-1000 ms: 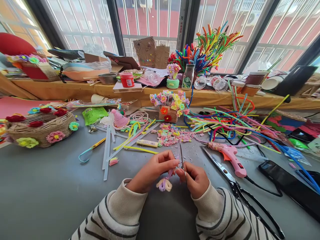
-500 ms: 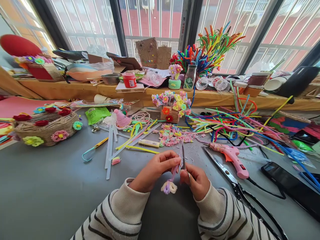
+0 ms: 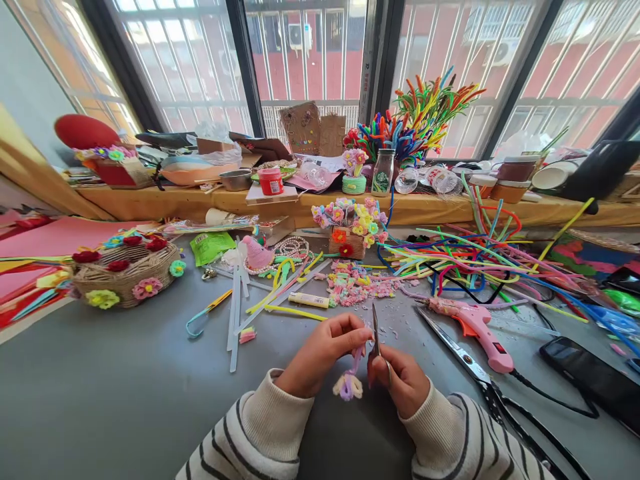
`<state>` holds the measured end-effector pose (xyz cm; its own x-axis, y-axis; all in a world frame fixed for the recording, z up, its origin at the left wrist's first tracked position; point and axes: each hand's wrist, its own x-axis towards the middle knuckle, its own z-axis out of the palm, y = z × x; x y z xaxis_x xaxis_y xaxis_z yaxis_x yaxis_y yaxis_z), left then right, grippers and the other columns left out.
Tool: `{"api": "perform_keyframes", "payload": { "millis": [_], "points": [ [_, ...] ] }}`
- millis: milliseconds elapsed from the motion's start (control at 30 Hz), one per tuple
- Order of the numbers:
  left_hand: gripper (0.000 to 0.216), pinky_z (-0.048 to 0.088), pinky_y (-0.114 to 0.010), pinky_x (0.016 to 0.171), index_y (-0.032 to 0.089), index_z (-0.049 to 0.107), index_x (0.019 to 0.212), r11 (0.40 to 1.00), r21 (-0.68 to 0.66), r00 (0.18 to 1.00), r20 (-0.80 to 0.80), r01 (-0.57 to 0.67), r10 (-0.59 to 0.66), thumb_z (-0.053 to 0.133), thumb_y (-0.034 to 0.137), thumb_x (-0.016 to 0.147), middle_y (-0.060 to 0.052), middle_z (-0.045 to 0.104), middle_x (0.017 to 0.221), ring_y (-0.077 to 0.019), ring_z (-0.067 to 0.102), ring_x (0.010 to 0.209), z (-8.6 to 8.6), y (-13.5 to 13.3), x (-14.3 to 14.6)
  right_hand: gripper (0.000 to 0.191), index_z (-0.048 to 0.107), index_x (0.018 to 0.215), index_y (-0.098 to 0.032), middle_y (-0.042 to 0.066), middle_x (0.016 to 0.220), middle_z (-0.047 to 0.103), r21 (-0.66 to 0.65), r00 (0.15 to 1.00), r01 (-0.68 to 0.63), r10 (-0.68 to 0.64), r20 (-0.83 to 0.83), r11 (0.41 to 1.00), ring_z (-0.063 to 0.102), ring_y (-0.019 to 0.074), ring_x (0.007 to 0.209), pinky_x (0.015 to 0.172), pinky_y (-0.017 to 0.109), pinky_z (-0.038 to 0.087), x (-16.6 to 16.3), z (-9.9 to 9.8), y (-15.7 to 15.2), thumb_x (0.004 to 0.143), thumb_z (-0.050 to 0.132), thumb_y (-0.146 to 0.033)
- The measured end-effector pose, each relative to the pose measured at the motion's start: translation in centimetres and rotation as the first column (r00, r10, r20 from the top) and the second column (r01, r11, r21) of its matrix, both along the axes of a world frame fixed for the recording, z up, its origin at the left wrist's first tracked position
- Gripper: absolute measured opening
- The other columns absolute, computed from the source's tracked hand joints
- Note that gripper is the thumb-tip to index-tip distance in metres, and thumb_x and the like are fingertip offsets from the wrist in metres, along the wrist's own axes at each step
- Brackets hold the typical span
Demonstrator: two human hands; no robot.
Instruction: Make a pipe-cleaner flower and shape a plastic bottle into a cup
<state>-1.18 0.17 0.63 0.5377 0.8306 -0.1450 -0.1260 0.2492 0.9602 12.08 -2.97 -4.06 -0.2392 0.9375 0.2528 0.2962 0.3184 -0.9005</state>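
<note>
Low centre of frame, the left hand (image 3: 325,353) pinches the flower (image 3: 349,385) by its stem, bloom hanging down. The right hand (image 3: 403,383) grips upright scissors (image 3: 375,325) just right of the stem.

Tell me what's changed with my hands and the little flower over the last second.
Little. The right hand brought its thin metal tool closer to the stem of the flower, which now hangs nearly straight below the left hand instead of off to the left. Both hands kept their grips. The glue gun and scissors lie as before; only the view shifted.
</note>
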Motion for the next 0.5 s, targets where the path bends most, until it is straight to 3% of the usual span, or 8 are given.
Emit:
{"api": "perform_keyframes", "payload": {
  "millis": [500],
  "points": [
    [0.019, 0.026, -0.018, 0.047, 0.014, 0.043, 0.057, 0.994, 0.091, 0.996, -0.061, -0.061, 0.067, 0.056, 0.025, 0.063, 0.006, 0.040, 0.050, -0.0038, 0.034, 0.047, -0.04, 0.32, 0.05, 0.050, 0.038, 0.048, -0.017, -0.003, 0.043, 0.033, 0.027, 0.990, 0.090, -0.093, 0.108, 0.996, 0.032, 0.0089, 0.042, 0.041, 0.021, 0.023, -0.67, -0.02, -0.28, 0.069, 0.024, -0.060]
  ]
}}
